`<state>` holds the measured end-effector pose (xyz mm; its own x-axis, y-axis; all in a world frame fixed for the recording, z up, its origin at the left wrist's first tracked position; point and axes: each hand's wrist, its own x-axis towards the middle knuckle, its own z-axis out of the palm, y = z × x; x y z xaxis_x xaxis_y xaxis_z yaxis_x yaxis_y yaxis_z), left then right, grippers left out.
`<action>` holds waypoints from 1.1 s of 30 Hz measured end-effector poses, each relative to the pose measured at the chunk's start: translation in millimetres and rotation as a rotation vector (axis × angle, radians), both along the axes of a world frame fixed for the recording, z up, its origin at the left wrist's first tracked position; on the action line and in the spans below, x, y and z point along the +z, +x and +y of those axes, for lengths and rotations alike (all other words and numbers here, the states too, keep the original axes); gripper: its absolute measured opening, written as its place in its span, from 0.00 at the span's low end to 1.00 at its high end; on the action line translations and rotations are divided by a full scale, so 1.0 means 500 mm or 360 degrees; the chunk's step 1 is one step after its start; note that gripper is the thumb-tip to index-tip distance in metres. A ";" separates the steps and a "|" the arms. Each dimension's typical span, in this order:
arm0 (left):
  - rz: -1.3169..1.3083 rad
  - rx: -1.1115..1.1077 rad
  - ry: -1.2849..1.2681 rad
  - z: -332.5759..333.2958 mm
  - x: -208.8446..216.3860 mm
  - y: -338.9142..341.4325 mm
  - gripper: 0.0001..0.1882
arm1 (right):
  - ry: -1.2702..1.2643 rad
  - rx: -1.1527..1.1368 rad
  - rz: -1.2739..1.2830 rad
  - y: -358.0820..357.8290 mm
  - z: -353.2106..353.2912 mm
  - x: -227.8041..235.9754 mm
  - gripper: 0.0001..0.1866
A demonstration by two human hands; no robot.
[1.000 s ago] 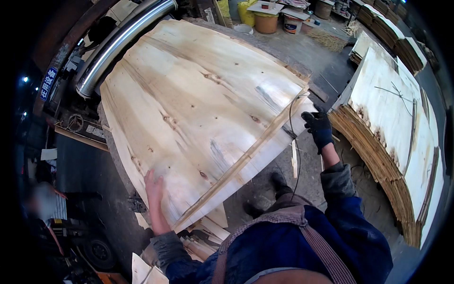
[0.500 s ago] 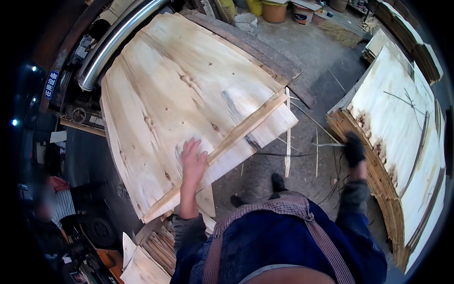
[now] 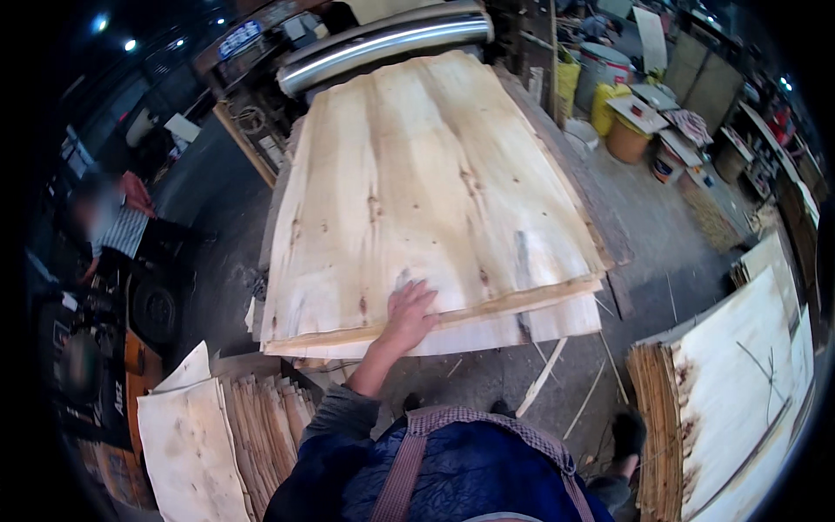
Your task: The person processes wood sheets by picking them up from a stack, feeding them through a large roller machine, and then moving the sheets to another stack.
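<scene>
My bare left hand (image 3: 410, 317) lies flat on the near edge of a large wood veneer sheet (image 3: 417, 200), its fingers spread. The pale sheet has brown streaks and knots, and it sits on top of other sheets. Below its near edge, a lower veneer sheet (image 3: 487, 332) sticks out toward me. My right hand (image 3: 628, 435), in a dark glove, hangs low beside the stack of veneer (image 3: 657, 426) on the right. The dark glove hides its fingers, so I cannot make out whether it holds anything.
A shiny metal roller (image 3: 391, 48) spans the far end of the sheets. Another veneer stack (image 3: 187, 435) stands at the lower left. Thin wood strips (image 3: 541, 378) lie on the floor. Buckets (image 3: 626, 139) stand at the far right; a person (image 3: 122, 217) is at the left.
My view has swung left and up, bringing the roller and left stack further into sight. My left hand stays on the veneer's near edge. My gloved right hand is now lower, nearer my body.
</scene>
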<state>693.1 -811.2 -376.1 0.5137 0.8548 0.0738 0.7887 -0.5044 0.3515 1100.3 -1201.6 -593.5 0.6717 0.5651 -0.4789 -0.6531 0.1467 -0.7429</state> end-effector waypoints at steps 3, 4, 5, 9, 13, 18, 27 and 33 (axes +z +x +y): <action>0.0010 0.0222 0.0054 0.027 0.017 -0.147 0.27 | 0.0261 0.0856 -0.0142 -0.223 0.300 0.269 0.17; 0.0005 0.0323 0.0084 0.042 0.019 -0.209 0.27 | 0.0303 0.1178 -0.0142 -0.291 0.372 0.322 0.18; -0.0018 0.0412 0.0118 0.062 0.021 -0.267 0.27 | 0.0478 0.1405 -0.0047 -0.351 0.430 0.345 0.18; 0.0011 0.0983 0.0207 0.087 0.037 -0.498 0.26 | 0.0417 0.1758 0.0039 -0.550 0.601 0.404 0.15; -0.0199 0.1097 0.0120 0.100 -0.017 -0.643 0.23 | 0.0440 0.1654 0.0273 -0.639 0.674 0.359 0.14; -0.0652 0.0993 -0.0100 0.119 -0.056 -0.694 0.19 | 0.0535 0.1577 -0.0425 -0.670 0.679 0.347 0.10; -0.0492 0.0884 0.0250 0.099 0.013 -0.677 0.20 | 0.0480 0.1340 0.0454 -0.658 0.695 0.324 0.12; -0.2182 0.0793 -0.0615 0.099 0.099 -0.700 0.19 | 0.0469 0.1447 0.0597 -0.646 0.692 0.347 0.11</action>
<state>342.9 -761.5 -326.5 -0.1046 0.9943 -0.0219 -0.1932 0.0013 0.9812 777.5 -855.6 -419.8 -0.2335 0.9148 -0.3296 -0.7910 -0.3759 -0.4828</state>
